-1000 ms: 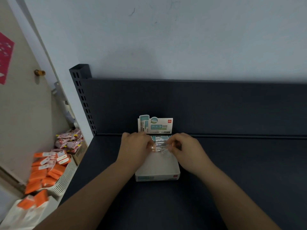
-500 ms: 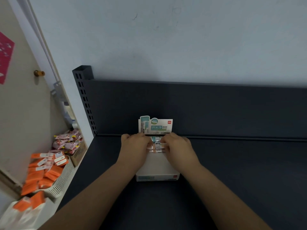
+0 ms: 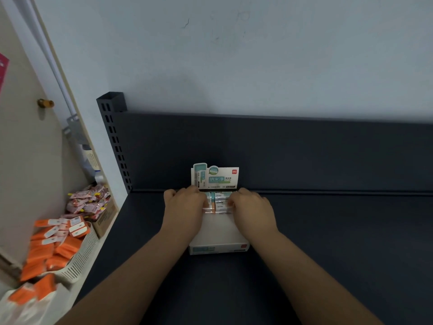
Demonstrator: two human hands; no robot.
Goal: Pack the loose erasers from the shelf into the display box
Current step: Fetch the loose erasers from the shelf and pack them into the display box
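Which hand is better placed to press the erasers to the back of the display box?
Neither clearly: the left hand and right hand flank the erasers evenly in the display box.

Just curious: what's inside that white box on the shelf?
At the back of the box lie wrapped erasers, held between the left hand and right hand. The near floor looks bare. The hands hide the back corners.

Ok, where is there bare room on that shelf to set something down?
Bare shelf lies right of the display box, and a narrower strip left of it up to the edge. The box's back end is crowded: both hands press the erasers there.
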